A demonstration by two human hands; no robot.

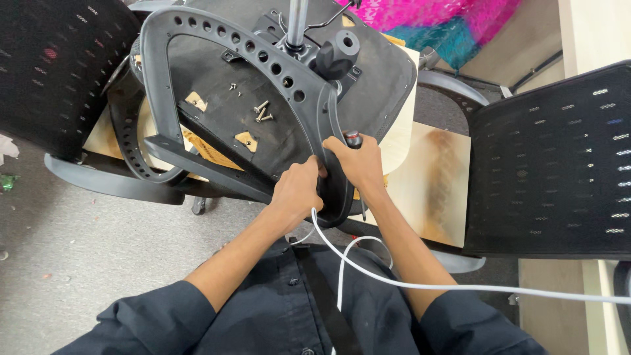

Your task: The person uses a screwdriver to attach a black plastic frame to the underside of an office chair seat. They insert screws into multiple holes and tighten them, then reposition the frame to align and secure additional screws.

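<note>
An upturned office chair seat (223, 118) lies in front of me, its black underside up. A grey plastic armrest loop (263, 56) with a row of holes arches over it. My left hand (297, 192) grips the lower end of that armrest. My right hand (358, 161) presses on the same armrest end and holds a screwdriver (353, 139) with a red and black handle. Loose screws (263, 113) lie on the seat underside.
A chrome gas-lift column (297, 23) and a black knob (336, 56) stand at the seat's centre. Mesh chair backs sit at left (52, 72) and right (559, 164). A wooden seat board (440, 177) lies to the right. A white cable (460, 287) crosses my lap. Grey carpet (85, 250) spreads at left.
</note>
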